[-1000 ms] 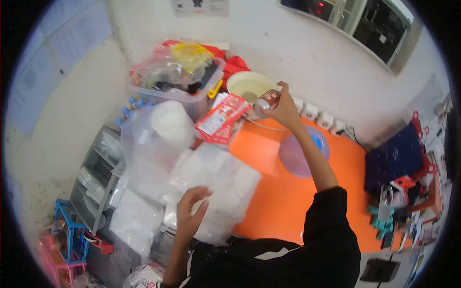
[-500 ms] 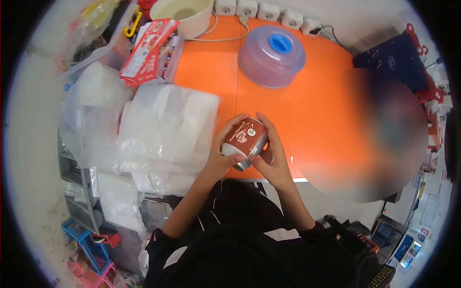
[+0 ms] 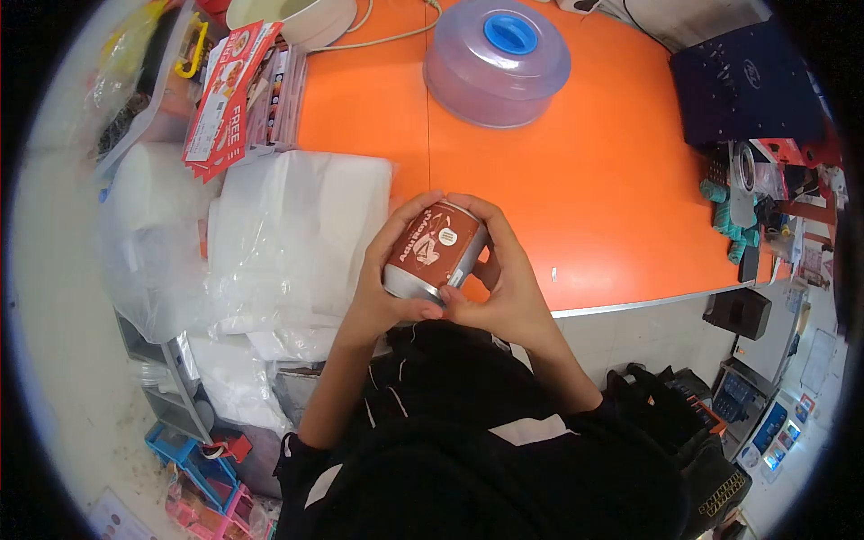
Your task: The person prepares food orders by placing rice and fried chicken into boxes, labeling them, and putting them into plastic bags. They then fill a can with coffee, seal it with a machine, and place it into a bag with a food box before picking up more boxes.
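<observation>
A silver can (image 3: 436, 249) with a brown label and white print is held tilted between both hands, over the front edge of the orange table (image 3: 621, 198). The fingers of my left hand (image 3: 382, 283) wrap round its left side, with the thumb at its lower end. My right hand (image 3: 499, 288) curls round the right side, its thumb beside the left thumb near the can's lower edge. White plastic-wrapped packs (image 3: 297, 234) lie just left of my left hand.
A clear purple-tinted dome (image 3: 495, 76) with a blue cap stands at the back. Red leaflets (image 3: 232, 99) lean on a plastic box at the back left. A dark blue box (image 3: 742, 85) and small items are at the right, and shelving is at the lower left.
The can is closer to the camera and turned a little, its label now clearer. The view has shifted. A large blurred shape at the right is gone, showing small items on the table.
</observation>
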### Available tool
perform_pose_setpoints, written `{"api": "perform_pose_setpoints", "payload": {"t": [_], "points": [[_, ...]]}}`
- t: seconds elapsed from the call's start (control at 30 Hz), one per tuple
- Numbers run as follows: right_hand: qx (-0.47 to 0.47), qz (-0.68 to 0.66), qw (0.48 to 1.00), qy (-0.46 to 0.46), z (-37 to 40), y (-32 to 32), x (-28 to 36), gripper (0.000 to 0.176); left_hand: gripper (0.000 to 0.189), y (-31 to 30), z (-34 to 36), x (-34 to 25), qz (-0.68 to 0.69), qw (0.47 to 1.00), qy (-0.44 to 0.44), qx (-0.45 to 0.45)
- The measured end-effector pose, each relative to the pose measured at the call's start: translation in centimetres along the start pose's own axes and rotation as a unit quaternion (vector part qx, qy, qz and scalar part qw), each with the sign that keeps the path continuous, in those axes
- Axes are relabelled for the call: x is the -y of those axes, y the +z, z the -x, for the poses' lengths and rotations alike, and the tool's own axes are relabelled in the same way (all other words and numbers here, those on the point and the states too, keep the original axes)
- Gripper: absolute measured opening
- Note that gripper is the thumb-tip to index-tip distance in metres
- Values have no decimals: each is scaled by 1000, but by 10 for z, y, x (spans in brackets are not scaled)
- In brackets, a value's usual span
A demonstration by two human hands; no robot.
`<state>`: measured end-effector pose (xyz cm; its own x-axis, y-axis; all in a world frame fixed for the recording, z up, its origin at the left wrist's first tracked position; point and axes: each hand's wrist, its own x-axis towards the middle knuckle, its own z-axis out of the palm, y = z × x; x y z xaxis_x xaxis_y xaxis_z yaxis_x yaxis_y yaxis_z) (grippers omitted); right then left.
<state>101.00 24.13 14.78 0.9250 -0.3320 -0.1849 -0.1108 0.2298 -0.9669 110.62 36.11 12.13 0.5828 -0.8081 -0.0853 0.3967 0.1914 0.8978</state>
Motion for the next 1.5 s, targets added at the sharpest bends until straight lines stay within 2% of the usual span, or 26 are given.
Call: {"api": "perform_pose_setpoints", "payload": {"t": [0.37, 0.5, 0.6, 0.67, 0.73, 0.83, 0.93, 1.13, 1.27, 1.33, 1.4, 1.43, 1.5], "points": [[21, 12, 1000, 8, -3, -5, -3, 68, 95, 7, 3, -2, 47, 996, -40, -62], [31, -38, 999, 15, -5, -6, -1, 73, 97, 7, 3, -3, 25, 997, -34, -63], [33, -69, 997, 10, -5, -7, -4, 73, 99, 4, 4, 3, -14, 998, -5, -60], [31, -91, 995, 14, -4, -7, -9, 74, 101, 2, 6, -1, 0, 998, -19, -52], [68, -75, 995, -24, -2, -9, -12, 75, 103, -2, 7, -2, 15, 998, -31, -45], [58, -55, 997, 4, -1, -6, -8, 76, 107, -7, 7, -2, -31, 999, -12, -11], [63, -46, 997, -8, -2, -5, -8, 76, 108, -10, 8, -2, -55, 998, -6, 19], [75, -78, 994, -2, -5, -2, -6, 74, 93, -8, 7, -3, -84, 996, 8, 6], [81, -88, 993, -7, -7, -2, -8, 77, 90, -1, 10, -8, -65, 998, -1, -27], [85, -89, 992, -38, -8, -3, -14, 73, 89, 2, 10, -10, -52, 998, -10, -36], [75, -110, 991, -25, -8, -5, -20, 71, 91, 5, 9, -13, 66, 993, -54, -79], [65, -131, 989, -12, -6, -5, -22, 69, 91, 5, 10, -14, 67, 993, -56, -79], [35, -162, 986, -20, -5, -7, -19, 64, 92, 4, 11, -16, -28, 999, -9, -46]]}}
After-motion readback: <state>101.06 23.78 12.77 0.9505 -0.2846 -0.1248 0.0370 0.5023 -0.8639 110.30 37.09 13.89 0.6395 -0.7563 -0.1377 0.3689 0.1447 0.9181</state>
